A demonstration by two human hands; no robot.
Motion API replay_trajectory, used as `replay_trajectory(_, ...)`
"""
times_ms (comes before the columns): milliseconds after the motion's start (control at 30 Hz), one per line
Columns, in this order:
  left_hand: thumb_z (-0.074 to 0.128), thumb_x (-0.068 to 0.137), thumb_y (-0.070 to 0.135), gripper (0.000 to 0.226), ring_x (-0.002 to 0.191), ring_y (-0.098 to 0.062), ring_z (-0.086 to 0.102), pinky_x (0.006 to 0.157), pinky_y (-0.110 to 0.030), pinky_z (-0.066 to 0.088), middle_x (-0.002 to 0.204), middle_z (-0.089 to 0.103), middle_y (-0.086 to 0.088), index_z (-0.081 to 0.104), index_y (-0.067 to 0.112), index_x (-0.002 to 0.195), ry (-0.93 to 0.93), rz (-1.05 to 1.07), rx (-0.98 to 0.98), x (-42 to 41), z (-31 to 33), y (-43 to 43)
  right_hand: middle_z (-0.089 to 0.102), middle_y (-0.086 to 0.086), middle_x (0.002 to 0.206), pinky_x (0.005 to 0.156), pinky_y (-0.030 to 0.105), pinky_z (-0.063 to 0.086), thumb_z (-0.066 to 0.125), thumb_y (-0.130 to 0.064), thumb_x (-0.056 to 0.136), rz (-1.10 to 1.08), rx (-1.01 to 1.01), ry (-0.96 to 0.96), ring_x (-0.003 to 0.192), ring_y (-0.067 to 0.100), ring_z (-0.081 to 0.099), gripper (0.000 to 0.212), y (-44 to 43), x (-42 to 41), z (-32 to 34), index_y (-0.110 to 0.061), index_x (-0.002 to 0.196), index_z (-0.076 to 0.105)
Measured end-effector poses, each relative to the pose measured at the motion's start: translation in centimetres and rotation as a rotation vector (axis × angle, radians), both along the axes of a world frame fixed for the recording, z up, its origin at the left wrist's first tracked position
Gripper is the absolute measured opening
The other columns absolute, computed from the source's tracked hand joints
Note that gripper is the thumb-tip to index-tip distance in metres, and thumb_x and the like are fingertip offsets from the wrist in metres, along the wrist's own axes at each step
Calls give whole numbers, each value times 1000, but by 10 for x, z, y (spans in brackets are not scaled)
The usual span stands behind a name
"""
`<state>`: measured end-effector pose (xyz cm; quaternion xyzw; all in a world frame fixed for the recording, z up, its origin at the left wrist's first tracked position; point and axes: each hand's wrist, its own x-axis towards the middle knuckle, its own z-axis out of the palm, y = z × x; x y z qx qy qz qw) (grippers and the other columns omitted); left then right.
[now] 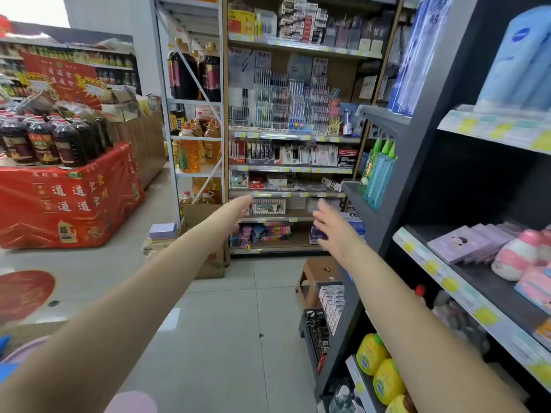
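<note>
Fingers of left hand (240, 207) and right hand (329, 226) stretch loose and empty above bare floor (223, 308), short of stationery shelf (298, 169).

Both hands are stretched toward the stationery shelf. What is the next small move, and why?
Probably step closer to the stationery shelf. The left hand and right hand are open and hold nothing, and floor tiles show between the person and the shelf. Pass left of the brown stool near its foot.
</note>
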<state>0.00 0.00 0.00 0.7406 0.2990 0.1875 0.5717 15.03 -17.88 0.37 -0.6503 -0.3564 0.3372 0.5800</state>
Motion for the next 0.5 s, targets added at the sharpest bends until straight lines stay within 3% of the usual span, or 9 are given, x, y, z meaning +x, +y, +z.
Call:
replay_trajectory(100,47,91,52,66,138,-14,25,113,-39,21,151,26,8,19,33,148,219,-25,472,3,-7,22,14,-2,158,115,44,18,58,-56,84,-68,-227,-739,145,19,12,86,28,11,-4,-28,151,11)
replay_trajectory(167,47,89,55,75,144,-19,13,116,-44,16,157,11,4,11,30,149,321,-93,771,6,-12,38,11,2,159,116,44,17,59,-57,82,-46,-301,-1019,146,21,10,92,51,17,-6,-25,151,8)
replay_trajectory(267,44,87,61,81,145,-25,6,117,-49,10,159,2,-1,4,30,150,443,-120,1014,32,-16,77,10,4,159,117,47,17,59,-60,80,-67,-377,-1199,146,23,10,95,95,39,-14,-24,150,5)
replay_trajectory(400,40,85,66,84,145,-27,4,115,-48,7,159,0,-4,3,28,150,488,-165,1251,70,-16,134,8,3,159,116,49,17,57,-62,80,-83,-441,-1274,146,23,9,96,151,74,-16,-24,151,4)
replay_trajectory(500,40,84,66,85,145,-28,4,115,-48,6,159,0,-4,1,29,150,491,-157,1300,106,-13,186,8,1,160,115,50,16,57,-61,81,-86,-483,-1303,146,21,8,95,198,108,-16,-24,151,5)
